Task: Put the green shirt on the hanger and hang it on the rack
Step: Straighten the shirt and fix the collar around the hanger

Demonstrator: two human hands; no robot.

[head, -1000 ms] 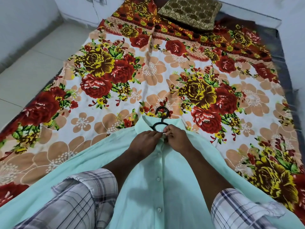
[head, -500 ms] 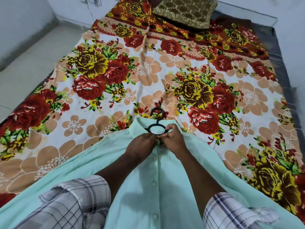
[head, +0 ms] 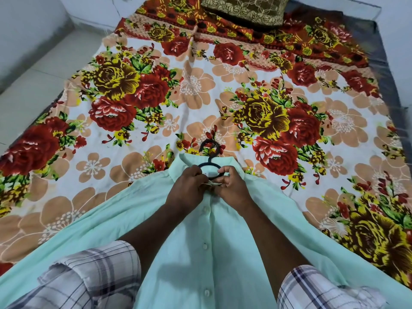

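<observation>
a bed point(head: 200, 90) with a floral sheet fills the view, a brown patterned cushion point(head: 245, 10) at its far end. the green shirt point(head: 182, 253) lies spread on the near part of the bed, front up, collar pointing away. plaid sleeves point(head: 89, 275) frame both forearms. the left grip point(head: 187, 190) and right grip point(head: 231, 188) meet just below the collar, fingers curled, pinching the shirt's front edges together. the black hanger point(head: 209, 164) sits inside the shirt, its hook sticking out past the collar. white buttons point(head: 205, 246) run down the placket.
</observation>
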